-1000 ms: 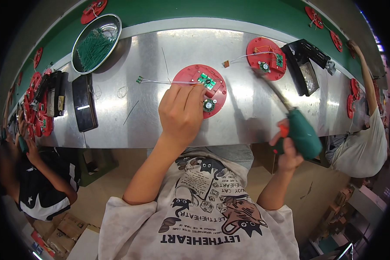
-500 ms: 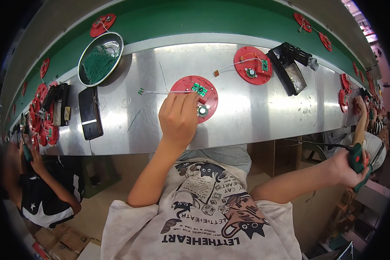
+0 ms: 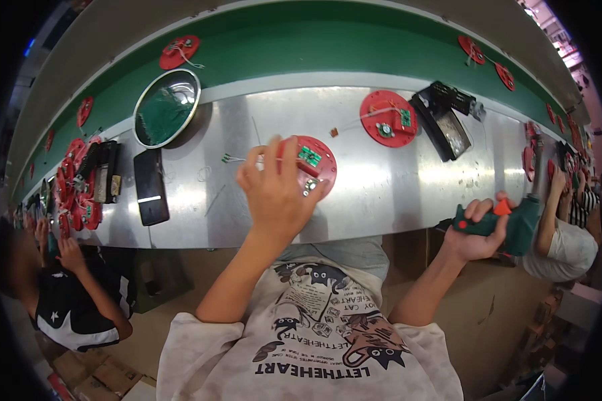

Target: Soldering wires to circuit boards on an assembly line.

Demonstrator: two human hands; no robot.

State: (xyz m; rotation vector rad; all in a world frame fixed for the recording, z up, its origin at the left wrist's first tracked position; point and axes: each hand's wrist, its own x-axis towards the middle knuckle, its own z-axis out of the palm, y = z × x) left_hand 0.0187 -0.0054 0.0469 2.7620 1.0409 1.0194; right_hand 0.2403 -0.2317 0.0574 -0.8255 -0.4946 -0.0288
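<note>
A round red plastic disc (image 3: 326, 159) lies on the metal bench, with a green circuit board (image 3: 309, 156) and a small round part (image 3: 310, 185) on it. White wires with green tips (image 3: 231, 158) run out from its left side. My left hand (image 3: 274, 187) is over the disc's left part, fingers spread and thumb near its lower edge; I see nothing gripped in it. Off to the right, past the bench's near edge, my right hand (image 3: 471, 237) is closed round the handle of a green soldering gun (image 3: 520, 227) with an orange trigger. The gun's tip is not clear.
A second red disc (image 3: 374, 134) lies farther right, beside a black soldering stand (image 3: 445, 130). To the left are a metal bowl (image 3: 195, 110) of green wires and a phone (image 3: 152, 190). A small brown piece (image 3: 334, 132) lies behind the disc. Co-workers sit on both sides.
My left hand has let go near the circuit board and spread its fingers. My right hand has brought the soldering gun leftward and turned it. The view has shifted slightly.
</note>
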